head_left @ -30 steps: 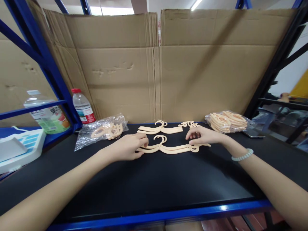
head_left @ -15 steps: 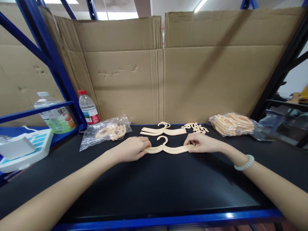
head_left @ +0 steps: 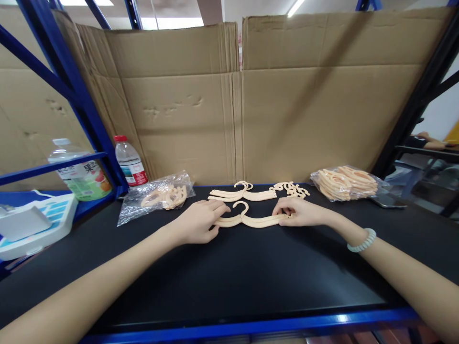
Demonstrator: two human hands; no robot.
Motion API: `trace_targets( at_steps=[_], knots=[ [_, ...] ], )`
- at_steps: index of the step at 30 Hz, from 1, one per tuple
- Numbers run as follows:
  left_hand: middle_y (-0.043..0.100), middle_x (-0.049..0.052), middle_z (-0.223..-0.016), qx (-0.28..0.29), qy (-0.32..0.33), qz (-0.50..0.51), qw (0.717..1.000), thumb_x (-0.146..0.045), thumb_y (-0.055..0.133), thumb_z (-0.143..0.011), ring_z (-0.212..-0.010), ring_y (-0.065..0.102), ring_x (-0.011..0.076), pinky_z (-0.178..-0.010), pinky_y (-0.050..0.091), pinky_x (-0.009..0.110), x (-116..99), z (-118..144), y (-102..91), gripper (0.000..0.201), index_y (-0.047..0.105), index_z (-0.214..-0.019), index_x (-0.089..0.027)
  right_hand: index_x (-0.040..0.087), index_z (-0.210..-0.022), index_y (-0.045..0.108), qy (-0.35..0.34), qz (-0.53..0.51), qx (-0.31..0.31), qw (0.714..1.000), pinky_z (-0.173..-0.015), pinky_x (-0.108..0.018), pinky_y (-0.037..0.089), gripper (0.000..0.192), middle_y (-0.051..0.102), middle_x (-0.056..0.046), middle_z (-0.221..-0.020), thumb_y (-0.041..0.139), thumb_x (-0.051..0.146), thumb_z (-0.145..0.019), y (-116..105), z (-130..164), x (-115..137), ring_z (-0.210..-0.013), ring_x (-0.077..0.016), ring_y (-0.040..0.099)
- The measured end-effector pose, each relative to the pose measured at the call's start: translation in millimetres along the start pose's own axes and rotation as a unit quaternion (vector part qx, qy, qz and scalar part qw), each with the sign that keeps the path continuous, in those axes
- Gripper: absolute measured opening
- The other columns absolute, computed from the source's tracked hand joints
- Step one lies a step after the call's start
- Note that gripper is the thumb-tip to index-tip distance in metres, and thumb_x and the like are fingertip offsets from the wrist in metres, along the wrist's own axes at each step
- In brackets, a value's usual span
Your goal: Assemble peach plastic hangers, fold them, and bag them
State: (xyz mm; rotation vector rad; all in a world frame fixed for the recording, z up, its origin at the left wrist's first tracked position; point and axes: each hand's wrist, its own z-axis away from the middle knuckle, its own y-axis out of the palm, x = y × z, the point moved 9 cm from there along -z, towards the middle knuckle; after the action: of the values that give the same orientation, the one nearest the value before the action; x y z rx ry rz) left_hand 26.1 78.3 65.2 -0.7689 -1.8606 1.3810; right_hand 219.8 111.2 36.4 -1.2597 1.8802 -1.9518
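A small stack of cream plastic hangers (head_left: 251, 219) lies flat on the black shelf surface (head_left: 229, 272). My left hand (head_left: 201, 220) pinches its left end and my right hand (head_left: 299, 213) pinches its right end. Just behind lies a second stack of hangers (head_left: 244, 193), and beside it a cluster of small cream clips (head_left: 292, 189). I wear a pale bead bracelet (head_left: 361, 240) on my right wrist.
A clear bag with cream parts (head_left: 158, 196) lies at the back left, a fuller bag of hangers (head_left: 346, 182) at the back right. Two bottles (head_left: 129, 161) (head_left: 81, 175) stand by the blue rack post (head_left: 68, 81). Cardboard (head_left: 236, 100) walls the back. A white device (head_left: 32, 224) sits far left.
My right hand slid in from the clips to the hanger stack's right end and closed on it. My left hand stayed at the left end. The camera shifted slightly.
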Motion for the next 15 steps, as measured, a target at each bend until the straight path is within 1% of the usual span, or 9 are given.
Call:
trace_targets(
  at_steps=[3, 6, 8, 10, 11, 12, 13, 14, 15],
  knots=[
    [0.063, 0.009, -0.109, -0.065, 0.037, 0.013, 0.997, -0.012, 0.048, -0.079, -0.097, 0.059, 0.0226, -0.085, 0.044, 0.035, -16.3, -1.7, -7.0, 0.031, 0.054, -0.109, -0.016, 0.016, -0.092, 0.067, -0.003, 0.009, 0.000, 1.000, -0.058, -0.025, 0.040, 0.020, 0.060, -0.004, -0.082, 0.061, 0.024, -0.075, 1.8, -0.3, -2.4, -0.067, -0.0143, 0.049],
    [0.064, 0.008, -0.100, -0.112, 0.080, 0.020, 0.990, -0.015, 0.042, -0.087, -0.091, 0.059, 0.0205, -0.079, 0.044, 0.033, -36.1, -1.1, -9.7, 0.022, 0.056, -0.104, -0.017, 0.017, -0.093, 0.068, -0.017, 0.013, 0.001, 1.000, -0.058, -0.026, 0.040, 0.021, 0.061, -0.005, -0.083, 0.063, 0.028, -0.076, 1.7, -1.5, -2.5, -0.067, -0.0145, 0.049],
    [0.064, 0.008, -0.096, -0.123, 0.113, 0.017, 0.986, -0.017, 0.042, -0.088, -0.086, 0.058, 0.0201, -0.074, 0.043, 0.032, -48.5, 0.4, -8.0, 0.020, 0.057, -0.102, -0.017, 0.018, -0.093, 0.069, -0.033, 0.011, -0.044, 0.998, -0.058, -0.027, 0.041, 0.022, 0.062, -0.005, -0.083, 0.065, 0.032, -0.076, -11.1, -0.8, 4.7, -0.066, -0.0148, 0.049],
    [0.064, 0.008, -0.093, -0.123, 0.140, 0.015, 0.982, -0.017, 0.042, -0.088, -0.083, 0.058, 0.0201, -0.073, 0.043, 0.032, -57.1, 2.0, -4.4, 0.019, 0.057, -0.101, -0.016, 0.019, -0.091, 0.069, -0.042, 0.000, -0.156, 0.987, -0.059, -0.030, 0.042, 0.021, 0.062, -0.005, -0.083, 0.064, 0.035, -0.080, -41.6, 7.2, 18.5, -0.067, -0.0155, 0.051],
    [0.063, 0.008, -0.091, -0.122, 0.149, 0.016, 0.981, -0.016, 0.042, -0.088, -0.083, 0.058, 0.0200, -0.073, 0.044, 0.032, -59.5, 2.6, -2.5, 0.019, 0.057, -0.100, -0.016, 0.020, -0.091, 0.069, -0.044, -0.010, -0.234, 0.971, -0.060, -0.031, 0.043, 0.019, 0.062, -0.005, -0.083, 0.062, 0.035, -0.082, -62.3, 16.8, 27.7, -0.068, -0.0159, 0.052],
    [0.063, 0.008, -0.090, -0.121, 0.155, 0.019, 0.980, -0.015, 0.041, -0.088, -0.082, 0.058, 0.0199, -0.073, 0.044, 0.032, -60.7, 3.0, -0.7, 0.019, 0.057, -0.099, -0.016, 0.021, -0.092, 0.068, -0.047, -0.020, -0.317, 0.947, -0.063, -0.032, 0.045, 0.018, 0.063, -0.005, -0.084, 0.060, 0.035, -0.084, -84.1, 30.8, 38.2, -0.070, -0.0166, 0.054],
    [0.062, 0.008, -0.088, -0.122, 0.158, 0.022, 0.980, -0.015, 0.041, -0.088, -0.082, 0.057, 0.0198, -0.073, 0.044, 0.032, -61.0, 3.3, 0.8, 0.019, 0.057, -0.099, -0.016, 0.022, -0.094, 0.067, -0.057, -0.041, -0.399, 0.914, -0.066, -0.034, 0.046, 0.017, 0.063, -0.005, -0.086, 0.059, 0.034, -0.085, -105.2, 48.9, 49.2, -0.074, -0.0176, 0.056],
    [0.062, 0.008, -0.087, -0.123, 0.160, 0.025, 0.979, -0.014, 0.041, -0.088, -0.081, 0.057, 0.0197, -0.073, 0.044, 0.032, -60.8, 3.5, 2.1, 0.019, 0.057, -0.098, -0.016, 0.023, -0.096, 0.067, -0.091, -0.047, -0.495, 0.863, -0.069, -0.035, 0.048, 0.016, 0.063, -0.005, -0.088, 0.060, 0.034, -0.086, -126.1, 73.7, 63.7, -0.077, -0.0180, 0.058],
    [0.062, 0.008, -0.086, -0.125, 0.162, 0.028, 0.979, -0.014, 0.041, -0.088, -0.081, 0.057, 0.0196, -0.072, 0.044, 0.031, -60.4, 3.7, 3.0, 0.019, 0.057, -0.098, -0.016, 0.023, -0.101, 0.066, -0.113, -0.049, -0.551, 0.826, -0.073, -0.036, 0.049, 0.018, 0.063, -0.005, -0.093, 0.059, 0.034, -0.088, -140.2, 94.2, 75.4, -0.082, -0.0185, 0.059]
  ],
)
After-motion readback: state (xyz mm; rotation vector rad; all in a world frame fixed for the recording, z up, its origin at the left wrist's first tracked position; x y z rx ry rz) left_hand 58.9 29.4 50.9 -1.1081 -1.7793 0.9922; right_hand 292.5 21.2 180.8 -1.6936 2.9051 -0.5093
